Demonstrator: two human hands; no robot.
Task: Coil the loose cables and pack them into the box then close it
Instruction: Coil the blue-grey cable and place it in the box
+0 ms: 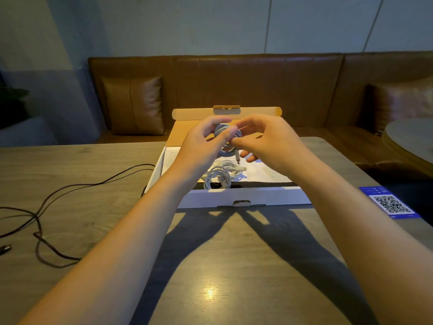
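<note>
While both hands work above the open box (243,199), the main risk is that the coil springs loose. The left hand (201,146) pinches a pale cable coil (226,132) between thumb and fingers, and the right hand (269,139) is narrowed beside it, fingertips at the coil's free end; whether it grips the strand itself cannot be told. A plug end (237,158) hangs below the coil. If either pinch slackens before that tail is tucked in, the loops are likely to unwind and fall across the contents.

A second risk is the lid (226,113), standing upright at the far side of the box. A bulky or untidy coil may keep it from closing flat.

A third risk lies near the desk's left edge, where a dark cable (70,188) sprawls uncoiled, one stretch running to the box's left wall. It could snag or drag the box when pulled.

The held coil is pale, thin and wound in several small rounds. Two white coils (218,177) already lie inside the box, near its front wall, on a printed sheet (267,171). A card with a code square (390,204) sits at the desk's right edge.
</note>
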